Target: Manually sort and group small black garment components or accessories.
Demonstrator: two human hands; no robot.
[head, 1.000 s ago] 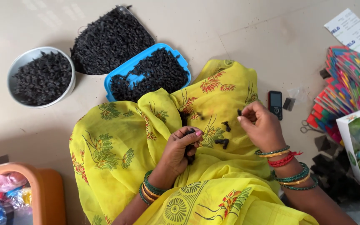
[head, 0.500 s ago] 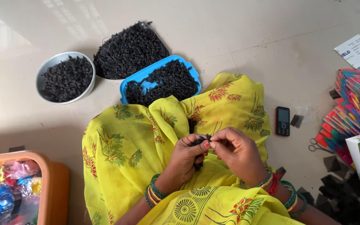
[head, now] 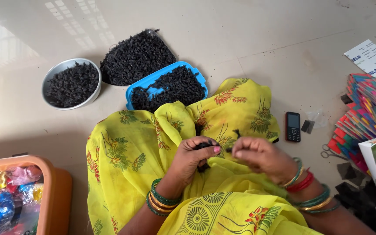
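Note:
I sit on the floor with a yellow flowered cloth over my lap. My left hand is closed around a small bunch of black pieces at its fingertips. My right hand is just to its right, fingers pinched together close to the same bunch. A few loose black bits lie on the cloth beyond my hands. Both wrists carry coloured bangles.
Ahead stand a blue tray, a round metal bowl and a dark heap, all of black pieces. A small phone, scissors and colourful paper stacks lie right. An orange bin of shiny wrappers sits left.
My right hand has come in from the right to meet my left hand at the black bunch. The view has shifted, so the bowl and trays sit further right.

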